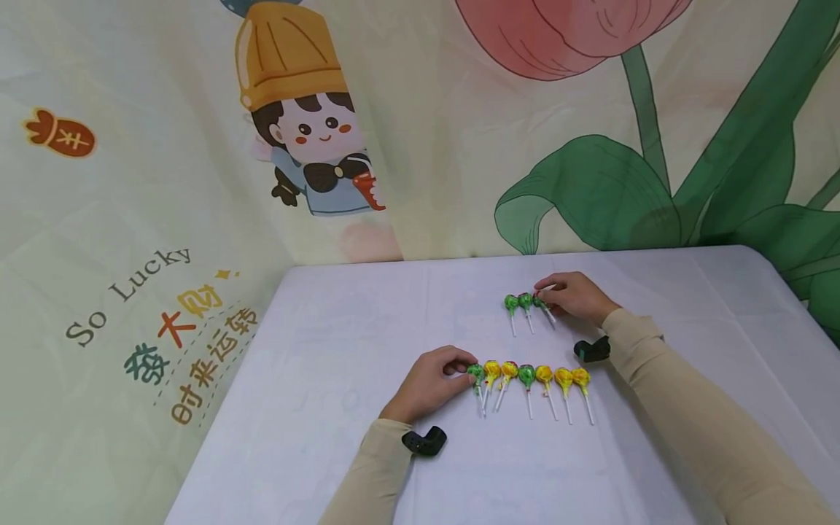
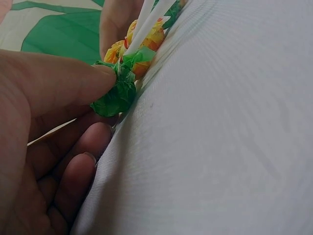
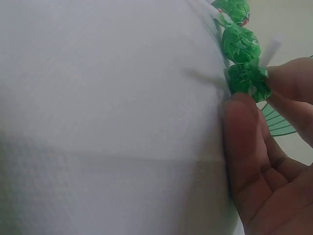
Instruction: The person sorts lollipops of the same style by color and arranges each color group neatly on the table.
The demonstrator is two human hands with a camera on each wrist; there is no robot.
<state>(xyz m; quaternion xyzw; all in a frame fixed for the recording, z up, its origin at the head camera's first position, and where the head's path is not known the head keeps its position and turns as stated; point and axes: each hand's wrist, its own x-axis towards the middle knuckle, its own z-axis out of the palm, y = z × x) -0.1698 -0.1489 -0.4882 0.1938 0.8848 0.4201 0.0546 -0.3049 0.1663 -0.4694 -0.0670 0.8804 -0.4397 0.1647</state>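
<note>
My left hand (image 1: 433, 383) pinches a green-wrapped lollipop (image 2: 122, 95) between thumb and fingers at the left end of the near row. Beside it in that row lie yellow-wrapped lollipops (image 1: 563, 378) and another green lollipop (image 1: 527, 375), white sticks pointing toward me. Farther back, my right hand (image 1: 572, 295) pinches a green lollipop (image 3: 247, 81) at the right end of a short row. Two more green lollipops (image 1: 511, 303) lie to its left. In the right wrist view, thumb and fingertips sit around the wrapper, close over the cloth.
A white cloth (image 1: 341, 328) covers the table. Behind it hangs a printed backdrop (image 1: 433, 146) with a cartoon figure and a large flower. Each wrist wears a black camera, one by the left sleeve (image 1: 374, 467), one by the right sleeve (image 1: 695, 408).
</note>
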